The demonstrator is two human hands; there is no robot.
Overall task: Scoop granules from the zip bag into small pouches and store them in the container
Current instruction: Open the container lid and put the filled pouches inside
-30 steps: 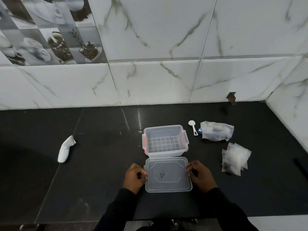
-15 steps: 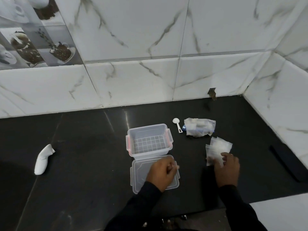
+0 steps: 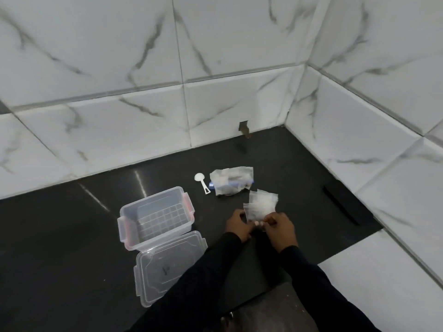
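A stack of small clear pouches [image 3: 261, 206] lies on the black counter. My left hand [image 3: 238, 225] and my right hand [image 3: 279, 226] both pinch the near edge of the pouches. Behind them sits the crumpled zip bag [image 3: 231, 183] with a blue strip, and a white scoop [image 3: 202, 182] lies just left of it. The clear container [image 3: 157, 218] with pink clips stands open to the left. Its lid [image 3: 167, 263] lies flat in front of it, partly under my left sleeve.
The black counter [image 3: 72, 236] ends at white marble-tiled walls behind and to the right. A dark flat bar [image 3: 340, 204] lies by the right wall. A white ledge [image 3: 374, 262] borders the counter at the near right.
My left hand left the lid and came right to join my right hand on the pouches. The view swung to the right; the white object at the left is out of frame.
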